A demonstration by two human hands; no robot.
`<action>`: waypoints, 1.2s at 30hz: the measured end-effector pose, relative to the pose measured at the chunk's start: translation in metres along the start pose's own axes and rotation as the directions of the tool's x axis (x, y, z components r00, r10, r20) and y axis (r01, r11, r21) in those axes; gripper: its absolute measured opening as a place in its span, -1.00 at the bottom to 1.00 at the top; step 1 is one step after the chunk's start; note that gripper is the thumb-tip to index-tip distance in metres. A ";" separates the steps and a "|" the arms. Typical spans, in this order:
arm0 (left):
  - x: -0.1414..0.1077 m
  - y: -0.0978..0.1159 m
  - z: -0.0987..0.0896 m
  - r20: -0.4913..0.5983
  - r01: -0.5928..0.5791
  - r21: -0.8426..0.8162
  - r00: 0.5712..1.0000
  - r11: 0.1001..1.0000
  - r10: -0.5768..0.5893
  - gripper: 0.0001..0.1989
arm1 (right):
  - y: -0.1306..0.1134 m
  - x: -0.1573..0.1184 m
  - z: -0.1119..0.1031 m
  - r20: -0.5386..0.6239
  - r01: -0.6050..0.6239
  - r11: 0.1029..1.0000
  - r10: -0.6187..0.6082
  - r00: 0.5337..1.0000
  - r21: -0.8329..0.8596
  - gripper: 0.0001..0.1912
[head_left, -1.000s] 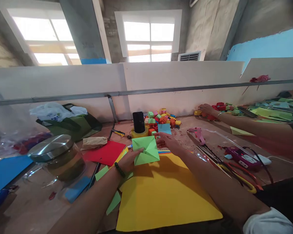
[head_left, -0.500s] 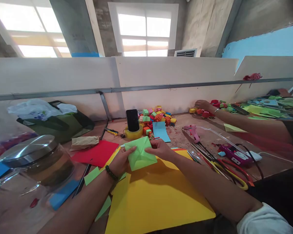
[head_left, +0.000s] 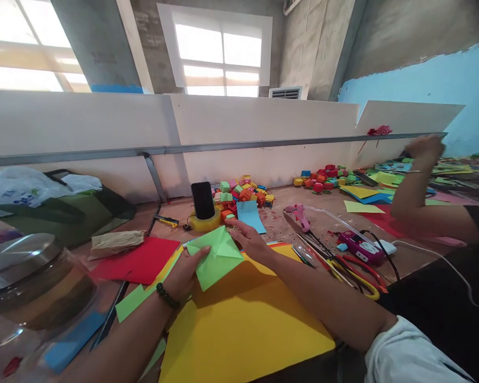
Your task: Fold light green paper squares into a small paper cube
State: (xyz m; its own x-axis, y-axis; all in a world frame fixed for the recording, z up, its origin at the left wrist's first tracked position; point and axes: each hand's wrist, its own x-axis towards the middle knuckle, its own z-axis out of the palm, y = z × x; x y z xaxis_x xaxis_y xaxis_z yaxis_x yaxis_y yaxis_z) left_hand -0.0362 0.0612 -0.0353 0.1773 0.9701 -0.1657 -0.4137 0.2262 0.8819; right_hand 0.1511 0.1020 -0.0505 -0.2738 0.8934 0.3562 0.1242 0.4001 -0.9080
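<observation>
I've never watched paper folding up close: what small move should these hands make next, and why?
Perhaps the right hand should smooth the green folded paper: it is creased, the left hand pinches it, and the right is by its far corner.

Left hand (head_left: 188, 268): bare. Left wrist has a bracelet (head_left: 166, 295): single string of small round beads, very dark green, near black, a few shiny. Left forearm (head_left: 131, 330) bare up to the view's bottom edge. Right hand (head_left: 252, 239), wrist and forearm (head_left: 323, 298): all bare. Right sleeve (head_left: 403, 351): white, soft cloth, bunched in loose folds around the elbow, greyish in the creases. Thin dark line on it lower right; can't tell if seam or print.
</observation>
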 end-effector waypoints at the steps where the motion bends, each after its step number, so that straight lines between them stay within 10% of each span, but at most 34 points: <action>1: 0.004 0.000 -0.004 -0.048 0.000 -0.011 0.999 1.000 0.000 -0.76 | 0.002 0.000 -0.003 -0.014 0.081 0.992 -0.083 0.996 -0.101 -0.55; 6: 0.012 0.005 -0.018 -0.158 0.044 -0.058 0.986 0.997 -0.053 -0.90 | -0.019 -0.008 -0.012 0.119 0.561 0.680 -0.581 0.805 -0.472 -0.37; 9: 0.004 0.010 -0.014 -0.134 0.088 -0.068 0.986 0.994 -0.097 -0.91 | -0.040 -0.015 -0.008 0.340 0.730 0.466 -0.669 0.661 -0.500 -0.56; 12: -0.003 0.012 -0.007 -0.048 0.110 -0.065 0.992 0.992 -0.113 -0.88 | -0.044 -0.017 -0.002 0.466 0.772 0.418 -0.624 0.627 -0.479 -0.80; 16: -0.003 0.009 -0.008 0.012 0.115 -0.036 0.993 0.993 -0.115 -0.90 | -0.034 -0.015 0.003 0.425 0.737 0.594 -0.605 0.673 -0.321 -0.87; 24: -0.003 0.005 -0.008 0.072 0.061 0.051 0.995 0.997 -0.064 -0.58 | -0.025 -0.015 0.010 0.080 0.334 0.921 -0.324 0.943 -0.201 -0.82; 32: -0.007 0.002 -0.005 0.185 -0.255 0.189 0.958 0.948 0.221 -0.14 | -0.014 -0.006 0.008 -0.079 0.008 0.997 -0.013 0.997 -0.071 -0.72; 36: -0.005 -0.003 -0.006 0.153 -0.261 0.371 0.964 0.891 0.219 -0.34 | -0.011 -0.007 0.008 -0.088 0.015 1.000 -0.017 0.996 -0.027 -0.63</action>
State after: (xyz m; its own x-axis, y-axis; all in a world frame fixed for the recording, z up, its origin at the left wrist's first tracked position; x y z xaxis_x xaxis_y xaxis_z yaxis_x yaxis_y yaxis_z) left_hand -0.0409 0.0566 -0.0400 0.2169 0.9710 0.1009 -0.0841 -0.0844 0.9929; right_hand 0.1438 0.0896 -0.0452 -0.1906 0.9008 0.3901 0.1455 0.4189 -0.8963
